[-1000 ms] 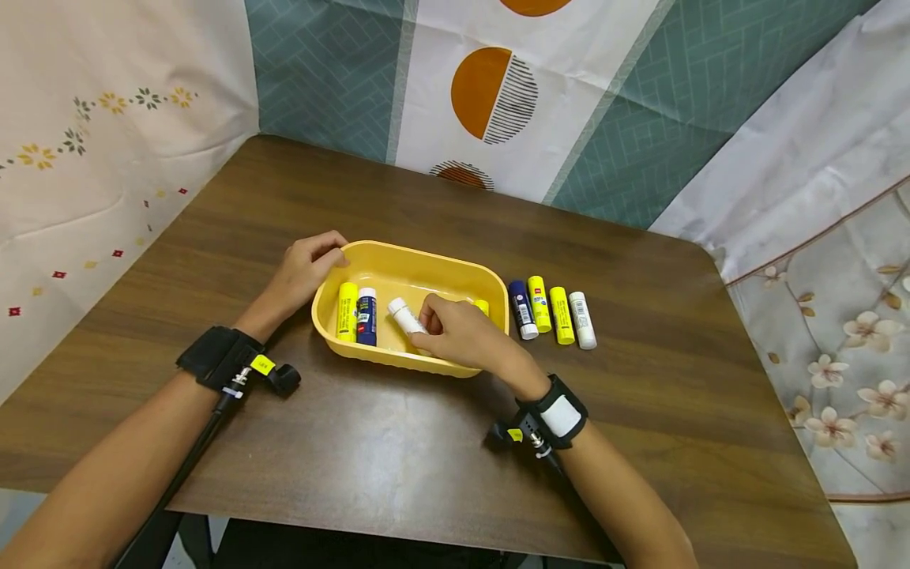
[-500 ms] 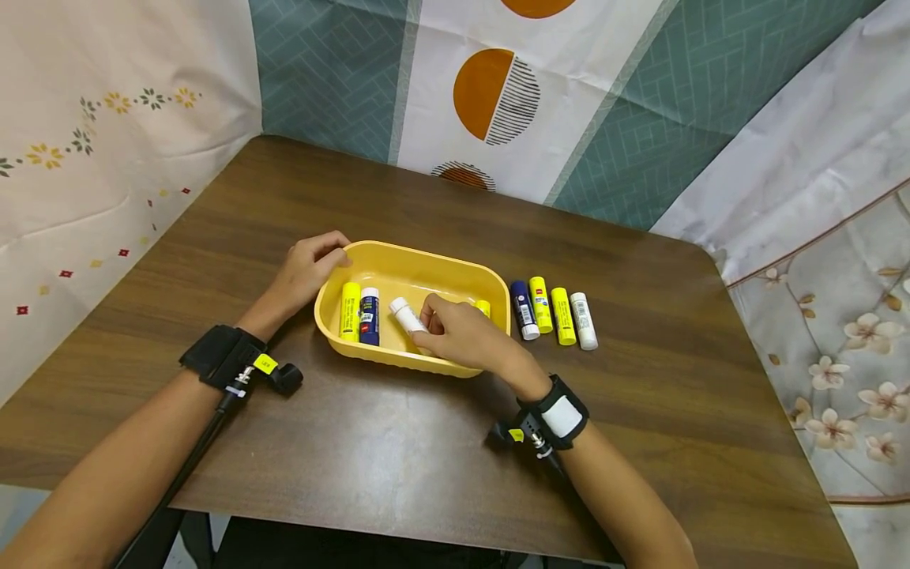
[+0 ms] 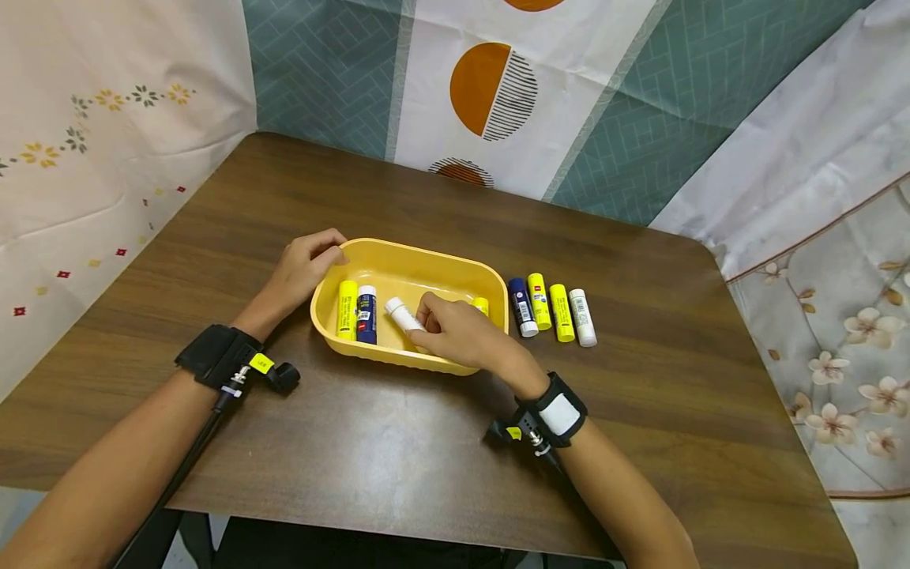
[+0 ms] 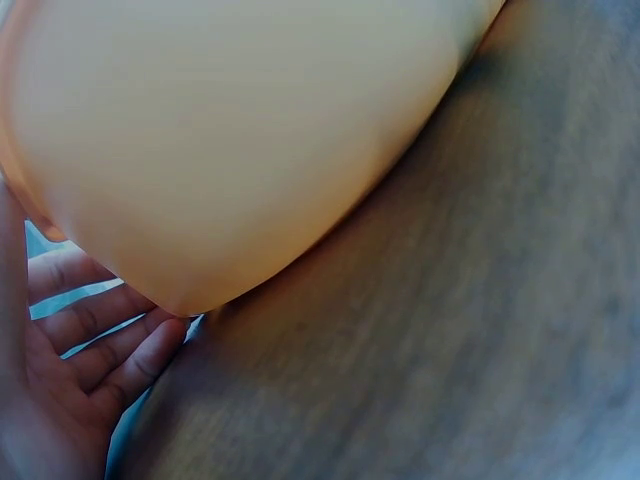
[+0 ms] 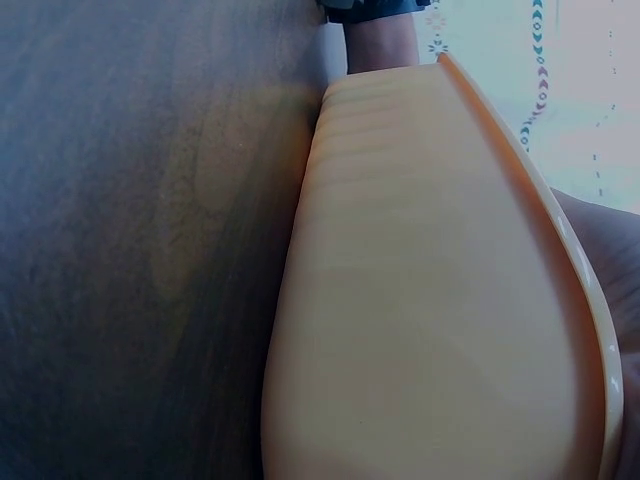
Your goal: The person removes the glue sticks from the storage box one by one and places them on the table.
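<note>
In the head view a yellow plastic basket (image 3: 419,273) sits mid-table. At its left end my left hand (image 3: 302,273) holds the rim, thumb over the edge; the left wrist view shows its fingers (image 4: 110,350) against the outer wall. My right hand (image 3: 462,330) reaches inside and pinches a white glue stick (image 3: 403,313), tilted, its lower end hidden by the fingers. A yellow glue stick (image 3: 347,310) and a blue glue stick (image 3: 366,314) lie side by side at the basket's left. Part of another yellow glue stick (image 3: 481,305) shows behind my right hand.
Right of the basket, a blue glue stick (image 3: 522,307), two yellow ones and a white glue stick (image 3: 582,318) lie in a row on the brown wooden table (image 3: 675,379). Patterned cloths (image 3: 604,95) hang behind and beside the table.
</note>
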Demonstrator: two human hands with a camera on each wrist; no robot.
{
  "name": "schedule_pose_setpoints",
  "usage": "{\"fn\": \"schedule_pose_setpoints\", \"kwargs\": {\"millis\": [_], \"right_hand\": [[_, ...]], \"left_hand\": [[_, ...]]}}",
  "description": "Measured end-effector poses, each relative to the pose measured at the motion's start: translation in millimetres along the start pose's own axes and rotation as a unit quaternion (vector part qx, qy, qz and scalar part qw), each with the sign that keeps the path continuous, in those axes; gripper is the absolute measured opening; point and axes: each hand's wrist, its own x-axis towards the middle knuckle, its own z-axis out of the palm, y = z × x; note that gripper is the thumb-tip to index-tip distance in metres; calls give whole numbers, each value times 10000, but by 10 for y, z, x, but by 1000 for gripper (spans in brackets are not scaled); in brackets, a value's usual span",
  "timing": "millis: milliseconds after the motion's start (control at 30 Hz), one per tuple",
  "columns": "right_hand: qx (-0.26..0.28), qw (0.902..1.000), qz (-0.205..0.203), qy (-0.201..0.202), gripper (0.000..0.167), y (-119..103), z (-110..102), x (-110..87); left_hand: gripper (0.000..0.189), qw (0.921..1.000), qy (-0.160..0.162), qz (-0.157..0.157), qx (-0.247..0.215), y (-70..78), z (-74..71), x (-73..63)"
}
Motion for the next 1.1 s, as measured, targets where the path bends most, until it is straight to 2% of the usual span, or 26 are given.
{"fn": "schedule_pose_setpoints", "kwargs": {"millis": [367,1100], "right_hand": [[-47,10000,-14,-7,24,1,-7,11],[-129,9999,57,-71,24,0,0,23]], "left_hand": [[21,10000,-24,-54,-37,10,-11,6],[21,10000,27,30,25,-24,-4,13]]}}
